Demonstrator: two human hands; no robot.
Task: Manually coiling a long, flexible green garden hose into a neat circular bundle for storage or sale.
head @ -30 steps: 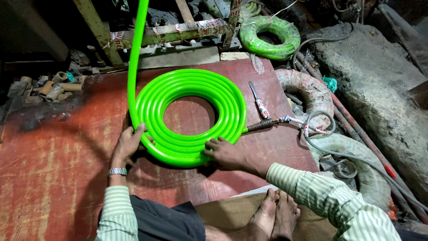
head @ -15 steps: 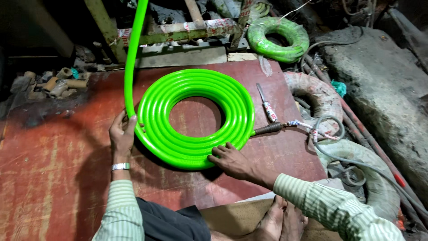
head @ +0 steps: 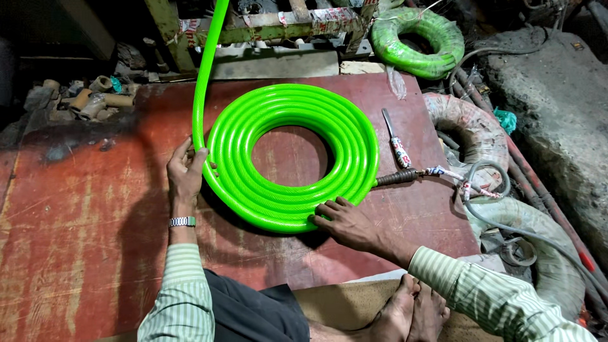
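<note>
A bright green hose (head: 288, 114) lies wound in a flat coil on a red-brown board (head: 76, 228). Its free length rises from the coil's left side up out of view. My left hand (head: 185, 171) sits at the coil's left edge, fingers curled around that incoming length where it meets the coil. My right hand (head: 347, 221) lies flat on the coil's near right rim, fingers spread and pressing on the outer turns. A dark metal fitting (head: 398, 178) pokes out from the coil's right side.
A knife (head: 396, 140) lies on the board right of the coil. A second green hose coil (head: 418, 39) rests at the back right. Wrapped hose bundles (head: 472, 130) and cables lie to the right. Small pipe pieces (head: 88, 101) sit at the back left. My bare feet (head: 405, 313) are below.
My left hand slid up along the coil's left edge onto the incoming hose. The coil has turned and grown, and my right hand shifted along its near rim.
</note>
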